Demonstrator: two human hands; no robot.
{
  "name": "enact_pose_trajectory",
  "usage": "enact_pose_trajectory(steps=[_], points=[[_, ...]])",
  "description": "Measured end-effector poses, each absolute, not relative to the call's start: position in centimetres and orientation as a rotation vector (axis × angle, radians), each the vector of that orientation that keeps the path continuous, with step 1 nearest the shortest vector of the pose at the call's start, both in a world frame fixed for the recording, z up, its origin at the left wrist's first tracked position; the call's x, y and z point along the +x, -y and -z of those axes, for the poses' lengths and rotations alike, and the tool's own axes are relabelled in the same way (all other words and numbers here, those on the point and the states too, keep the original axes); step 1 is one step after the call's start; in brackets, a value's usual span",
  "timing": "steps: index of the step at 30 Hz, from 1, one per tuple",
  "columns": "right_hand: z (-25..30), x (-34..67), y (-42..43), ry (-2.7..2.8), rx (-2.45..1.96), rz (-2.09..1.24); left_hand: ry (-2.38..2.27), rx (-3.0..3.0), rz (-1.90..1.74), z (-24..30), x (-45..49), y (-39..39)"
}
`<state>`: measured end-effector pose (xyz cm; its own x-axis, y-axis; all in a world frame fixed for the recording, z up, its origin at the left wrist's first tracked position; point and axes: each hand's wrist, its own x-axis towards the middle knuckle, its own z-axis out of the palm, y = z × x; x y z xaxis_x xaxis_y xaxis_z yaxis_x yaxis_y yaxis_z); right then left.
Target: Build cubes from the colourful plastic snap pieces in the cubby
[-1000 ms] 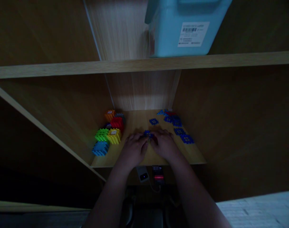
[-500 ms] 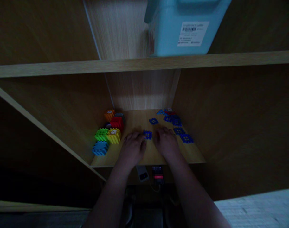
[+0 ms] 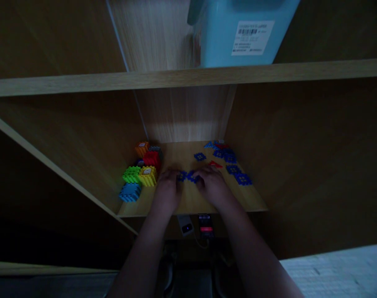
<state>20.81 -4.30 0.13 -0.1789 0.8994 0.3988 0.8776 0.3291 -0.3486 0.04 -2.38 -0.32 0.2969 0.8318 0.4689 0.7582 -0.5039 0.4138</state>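
Note:
Over the lower shelf, my left hand (image 3: 167, 187) is closed on the left side of a dark blue interlocking tile (image 3: 182, 176). My right hand (image 3: 211, 182) pinches a second blue interlocking tile (image 3: 191, 176) from the right. The two tiles lie edge to edge between my hands; whether they are joined I cannot make out. Just beyond my right hand is a red triangular piece (image 3: 215, 164), partly hidden by it. A single blue tile (image 3: 200, 157) lies farther back. More blue tiles (image 3: 243, 179) lie along the right side.
Several assembled cubes stand at the left, among them a yellow cube (image 3: 148, 176), a red cube (image 3: 151, 159) and a light blue block (image 3: 130, 192). A light blue bin (image 3: 222, 45) sits on the upper shelf (image 3: 163, 78). Below the front edge is a lit phone (image 3: 206, 225).
My left hand has moved slightly left and my right hand has closed in on the tiles. Two blue tiles now show between them, and the red triangular piece has come into sight.

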Motion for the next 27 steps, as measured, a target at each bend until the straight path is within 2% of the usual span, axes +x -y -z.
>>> enact_pose_trajectory(steps=[6, 13, 27], points=[[0.2, 20.8, 4.1, 1.912, -1.780, 0.013, -1.431, 2.483, -0.947, 0.7, 0.1, 2.1], [0.5, 20.9, 4.3, 1.824, -1.724, 0.059, -1.378, 2.427, -1.017, 0.7, -0.3, 1.8], [1.1, 22.8, 3.5, 1.808, -1.369, -0.285, -1.271, 2.185, -1.119, 0.8, -0.8, 1.5]])
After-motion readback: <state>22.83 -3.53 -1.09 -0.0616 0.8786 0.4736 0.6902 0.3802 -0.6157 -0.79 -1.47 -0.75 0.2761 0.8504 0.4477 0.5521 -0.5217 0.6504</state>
